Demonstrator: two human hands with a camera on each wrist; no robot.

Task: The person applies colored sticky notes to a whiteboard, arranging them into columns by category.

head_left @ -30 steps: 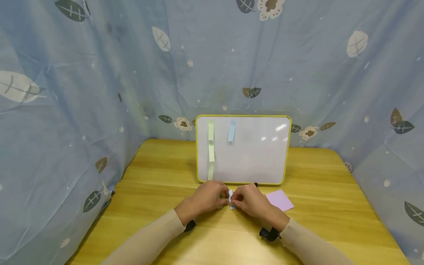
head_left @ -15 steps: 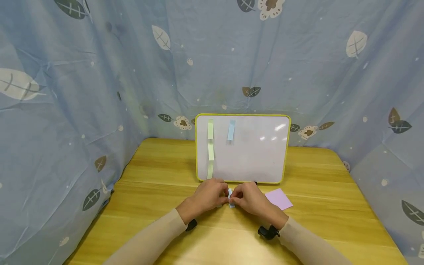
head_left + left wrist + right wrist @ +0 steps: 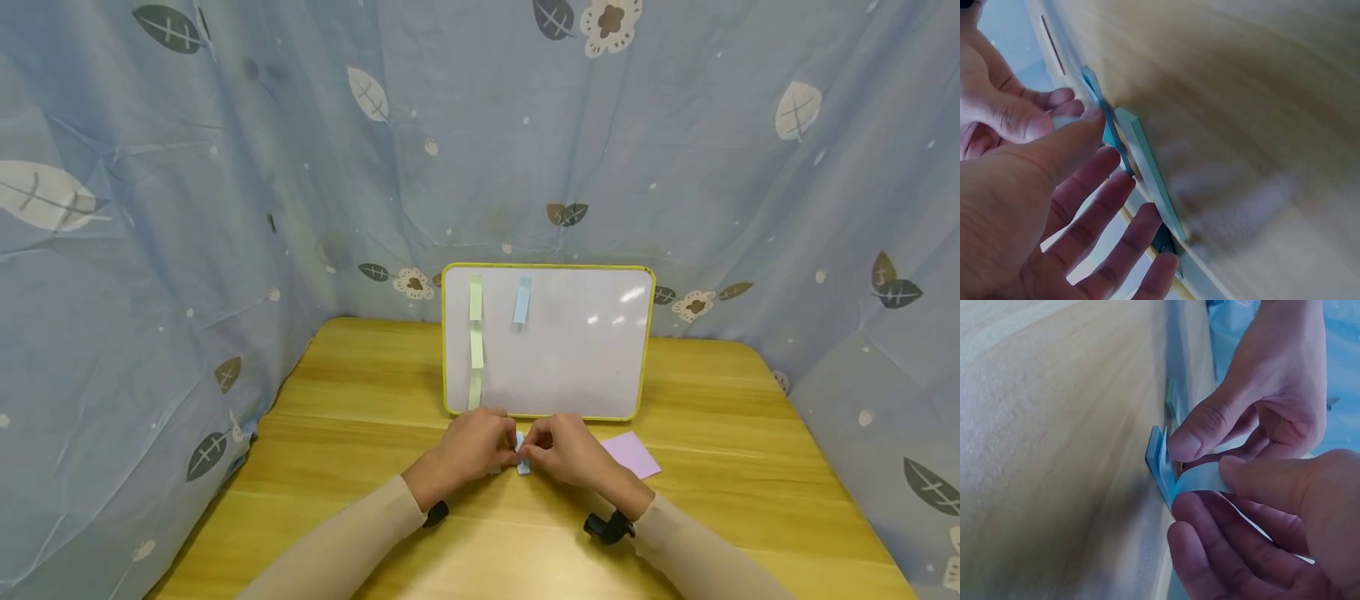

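Observation:
In the head view, both hands meet over a narrow pad of blue sticky notes [image 3: 523, 467] on the table, in front of the whiteboard [image 3: 570, 350]. My left hand [image 3: 476, 442] steadies the pad with thumb and fingertips at its edge. From the other side, my right hand [image 3: 566, 450] pinches a pale blue sticky note [image 3: 1200, 478] between thumb and finger. That strip bends up, and its lower end meets the blue pad [image 3: 1155, 453] in the right wrist view. A green sticky note pad [image 3: 1150, 169] lies beside the blue one, under my left fingers.
On the board hang several green sticky notes [image 3: 477, 346] in a column at the left and one blue note [image 3: 522, 301] near the top. A pink square pad [image 3: 632, 454] lies right of my right hand. A leaf-print curtain [image 3: 487, 150] surrounds the wooden table [image 3: 360, 375].
Both hands stay almost in place over the blue pad, with only small finger shifts. The head view tilts slightly. Notes on the board are the same.

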